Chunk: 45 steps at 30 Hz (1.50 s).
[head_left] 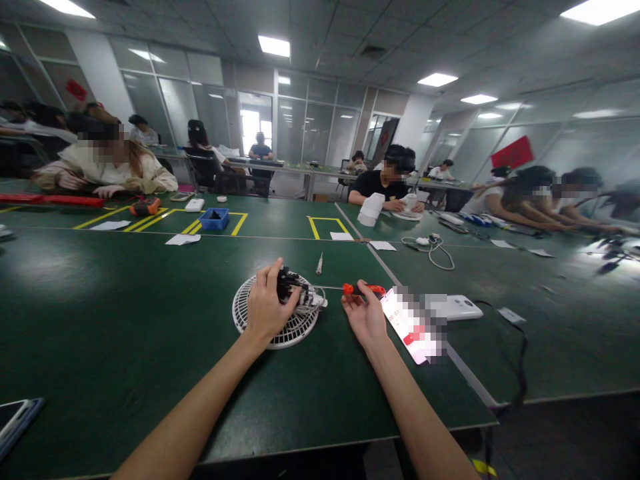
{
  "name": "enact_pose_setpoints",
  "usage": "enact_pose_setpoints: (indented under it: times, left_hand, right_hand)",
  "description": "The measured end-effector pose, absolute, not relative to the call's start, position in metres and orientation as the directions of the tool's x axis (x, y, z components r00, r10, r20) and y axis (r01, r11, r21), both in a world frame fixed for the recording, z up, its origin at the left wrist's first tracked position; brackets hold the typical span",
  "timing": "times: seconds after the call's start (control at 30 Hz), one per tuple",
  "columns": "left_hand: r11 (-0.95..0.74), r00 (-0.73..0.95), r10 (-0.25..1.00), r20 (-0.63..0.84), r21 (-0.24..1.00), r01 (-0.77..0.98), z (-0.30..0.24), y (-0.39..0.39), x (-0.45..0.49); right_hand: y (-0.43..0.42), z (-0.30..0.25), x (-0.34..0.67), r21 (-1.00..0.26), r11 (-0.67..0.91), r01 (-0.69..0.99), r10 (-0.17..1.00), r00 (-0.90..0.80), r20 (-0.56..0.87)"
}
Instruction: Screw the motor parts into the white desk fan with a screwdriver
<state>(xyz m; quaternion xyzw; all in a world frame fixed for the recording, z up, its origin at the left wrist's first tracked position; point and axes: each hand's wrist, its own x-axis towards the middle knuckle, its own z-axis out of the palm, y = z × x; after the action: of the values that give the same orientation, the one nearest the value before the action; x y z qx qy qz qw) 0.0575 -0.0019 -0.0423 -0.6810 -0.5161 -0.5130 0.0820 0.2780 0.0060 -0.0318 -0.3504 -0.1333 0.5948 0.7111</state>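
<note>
A round white fan grille lies on the green table, with a dark motor assembly and white wiring on top of it. My left hand is wrapped over the motor assembly and steadies it. In my right hand is a screwdriver with a red and black handle, held level. Its thin shaft points left at the motor assembly's right side; whether the tip touches is too small to tell. Just beyond the grille lies a small, slim pale screwdriver-like tool.
Right of my right hand lie a lit phone and a white device with a dark cable. Farther back are a blue bin, white papers and a coiled white cord. A person works opposite with white parts.
</note>
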Motion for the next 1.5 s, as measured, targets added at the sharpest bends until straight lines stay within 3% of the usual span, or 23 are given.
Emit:
enact_pose_setpoints:
  times: [0.3, 0.67, 0.93, 1.27, 1.5]
  left_hand:
    - [-0.437, -0.087, 0.626, 0.775, 0.441, 0.784, -0.042, -0.003, 0.059]
    - [-0.406, -0.100, 0.647, 0.756, 0.453, 0.794, -0.040, -0.004, 0.059]
    - [-0.410, -0.092, 0.641, 0.762, 0.441, 0.798, -0.040, -0.004, 0.059]
    - [-0.413, -0.083, 0.632, 0.771, 0.425, 0.806, -0.042, -0.003, 0.059]
    - [-0.408, -0.089, 0.641, 0.762, 0.437, 0.802, -0.041, -0.004, 0.059]
  right_hand:
    - [0.009, -0.034, 0.280, -0.661, 0.130, -0.739, 0.947, 0.289, -0.137]
    - [0.001, -0.024, 0.279, -0.614, 0.071, -0.786, 0.958, 0.225, -0.178]
    - [0.003, -0.031, 0.283, -0.668, 0.062, -0.741, 0.945, 0.258, -0.199]
    - [0.004, -0.028, 0.281, -0.646, 0.089, -0.758, 0.945, 0.269, -0.184]
    - [0.003, -0.027, 0.274, -0.734, 0.129, -0.667, 0.934, 0.330, -0.136]
